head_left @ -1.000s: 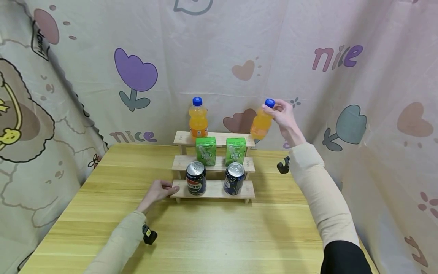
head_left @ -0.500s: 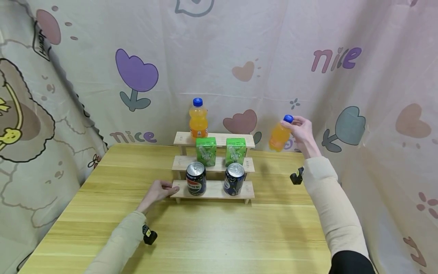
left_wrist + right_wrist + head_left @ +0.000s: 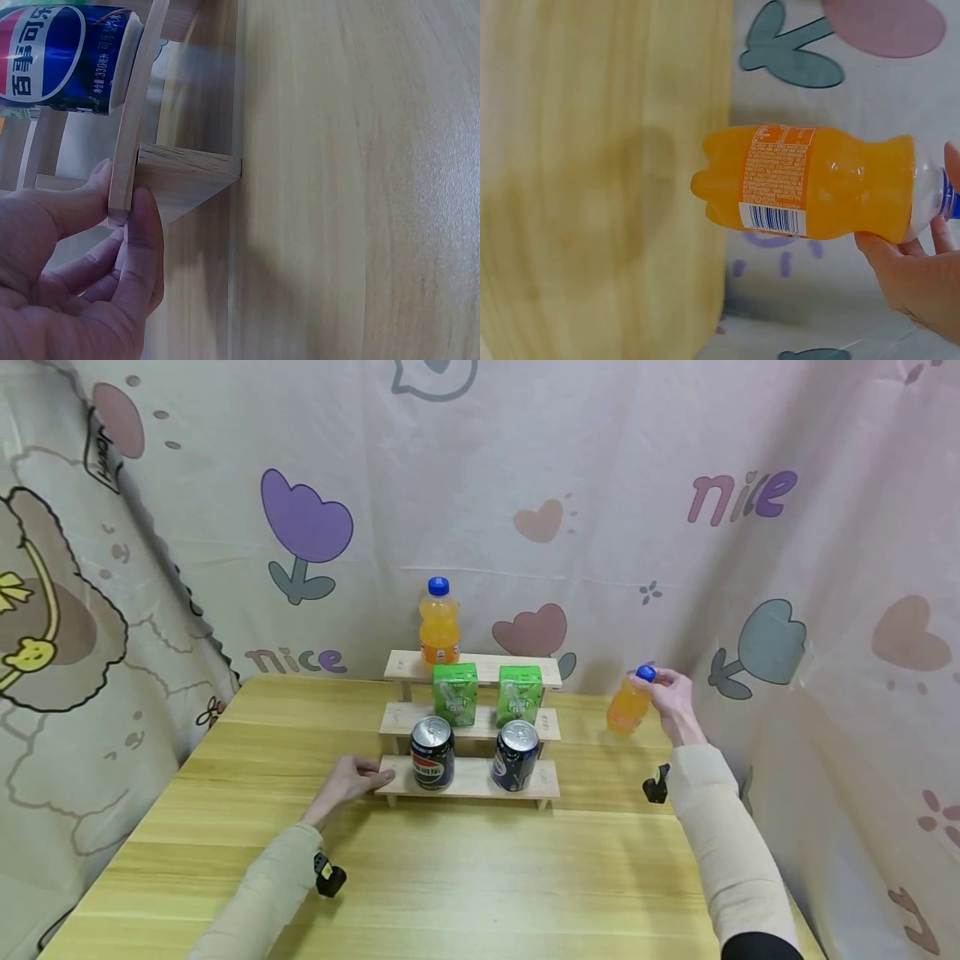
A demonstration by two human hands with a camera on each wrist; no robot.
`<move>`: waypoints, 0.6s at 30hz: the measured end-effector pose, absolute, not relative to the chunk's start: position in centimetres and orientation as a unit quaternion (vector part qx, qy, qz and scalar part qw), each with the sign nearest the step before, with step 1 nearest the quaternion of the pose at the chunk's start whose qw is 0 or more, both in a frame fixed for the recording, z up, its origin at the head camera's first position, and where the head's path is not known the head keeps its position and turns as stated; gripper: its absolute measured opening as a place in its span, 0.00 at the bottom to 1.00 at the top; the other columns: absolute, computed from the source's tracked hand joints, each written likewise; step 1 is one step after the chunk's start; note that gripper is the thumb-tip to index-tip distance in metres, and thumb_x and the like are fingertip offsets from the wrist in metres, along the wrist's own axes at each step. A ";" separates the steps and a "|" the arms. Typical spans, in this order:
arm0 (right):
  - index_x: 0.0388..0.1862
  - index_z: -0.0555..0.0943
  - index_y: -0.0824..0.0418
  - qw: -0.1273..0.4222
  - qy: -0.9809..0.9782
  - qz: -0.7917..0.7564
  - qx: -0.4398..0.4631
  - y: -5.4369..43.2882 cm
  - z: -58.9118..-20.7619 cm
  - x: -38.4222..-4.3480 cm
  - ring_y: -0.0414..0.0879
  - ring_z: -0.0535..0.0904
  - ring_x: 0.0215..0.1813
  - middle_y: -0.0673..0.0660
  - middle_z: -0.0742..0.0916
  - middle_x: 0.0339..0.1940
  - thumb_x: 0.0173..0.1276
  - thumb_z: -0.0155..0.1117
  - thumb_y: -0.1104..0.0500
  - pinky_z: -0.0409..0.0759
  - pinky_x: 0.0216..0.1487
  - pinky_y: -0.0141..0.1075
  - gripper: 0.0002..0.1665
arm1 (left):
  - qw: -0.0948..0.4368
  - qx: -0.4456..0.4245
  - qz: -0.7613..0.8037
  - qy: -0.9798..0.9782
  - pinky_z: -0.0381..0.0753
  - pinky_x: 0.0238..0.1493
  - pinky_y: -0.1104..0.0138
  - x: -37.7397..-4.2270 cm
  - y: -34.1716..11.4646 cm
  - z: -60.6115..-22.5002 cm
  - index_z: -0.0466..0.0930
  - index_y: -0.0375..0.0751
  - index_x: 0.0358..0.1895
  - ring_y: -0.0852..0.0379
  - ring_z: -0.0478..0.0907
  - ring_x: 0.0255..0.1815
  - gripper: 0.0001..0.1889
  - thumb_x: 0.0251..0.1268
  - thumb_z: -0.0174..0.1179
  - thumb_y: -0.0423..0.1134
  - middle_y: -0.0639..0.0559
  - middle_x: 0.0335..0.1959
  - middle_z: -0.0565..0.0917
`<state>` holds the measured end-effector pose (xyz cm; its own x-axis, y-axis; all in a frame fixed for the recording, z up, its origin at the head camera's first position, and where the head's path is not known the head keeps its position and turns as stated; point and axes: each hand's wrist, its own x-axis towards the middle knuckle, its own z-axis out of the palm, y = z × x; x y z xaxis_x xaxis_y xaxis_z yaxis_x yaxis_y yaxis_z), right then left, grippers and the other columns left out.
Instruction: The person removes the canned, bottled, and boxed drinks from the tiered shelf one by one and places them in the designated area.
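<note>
Holds a bottle [image 3: 832,184] in the right hand [image 3: 670,696], off to the right of the stand [image 3: 472,774], lifted over the back part of the table [image 3: 480,877]. Contains orange drink up to a clear section just under the blue cap [image 3: 646,673]. Carries an orange label [image 3: 776,169] with fine pale print, plus a white panel with a barcode [image 3: 776,217]. Narrows at the waist, ends in a lobed base. Tilts in the head view: cap up and to the right, base down toward the stand, with a gap between.

Grasps near the top with right-hand fingers closed in around neck and cap. Can't tell exact finger placement; partly cut off in the right wrist view.

Pinches the left end of the bottom shelf with the left hand [image 3: 348,781]: thumb on the upper face, index finger underneath, other fingers curled below. Just beside, on the same shelf: a dark blue can [image 3: 67,56]; farther right, another can [image 3: 516,756]. On the middle shelf: two green cartons [image 3: 454,693]. On the top shelf, toward the left: a second orange bottle [image 3: 439,627], upright, also blue-capped.
</note>
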<state>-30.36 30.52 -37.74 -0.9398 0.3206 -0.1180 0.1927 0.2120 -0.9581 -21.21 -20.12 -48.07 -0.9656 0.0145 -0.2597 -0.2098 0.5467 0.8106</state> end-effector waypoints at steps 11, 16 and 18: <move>0.59 0.75 0.64 0.040 -0.780 0.596 -0.185 31.0 -40.1 -30.1 0.46 0.70 0.54 0.49 0.77 0.46 0.69 0.68 0.56 0.64 0.77 0.50 0.24 | 0.119 -0.049 0.473 0.872 0.79 0.38 0.68 -21.3 -20.2 -48.3 0.81 0.25 0.52 0.56 0.80 0.37 0.22 0.66 0.67 0.44 0.41 0.38 0.87; 0.57 0.75 0.64 0.038 -0.785 0.591 -0.183 31.0 -40.7 -30.1 0.45 0.70 0.53 0.47 0.78 0.42 0.69 0.69 0.57 0.65 0.76 0.50 0.22 | 0.120 -0.049 0.467 0.875 0.79 0.38 0.67 -21.3 -20.1 -48.2 0.81 0.25 0.52 0.55 0.81 0.37 0.23 0.67 0.67 0.44 0.40 0.38 0.87; 0.51 0.75 0.62 0.040 -0.786 0.589 -0.181 31.1 -40.9 -30.2 0.43 0.70 0.50 0.44 0.78 0.36 0.69 0.69 0.58 0.69 0.69 0.45 0.17 | 0.120 -0.049 0.468 0.874 0.79 0.38 0.67 -21.3 -20.1 -48.2 0.81 0.25 0.52 0.55 0.81 0.37 0.23 0.67 0.67 0.44 0.40 0.38 0.87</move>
<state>-30.17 31.07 -40.93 -0.9315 0.3316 -0.1498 0.2368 0.2401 -0.9414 -21.29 -20.13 -48.21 -0.9663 0.0260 -0.2561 -0.1988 0.5566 0.8066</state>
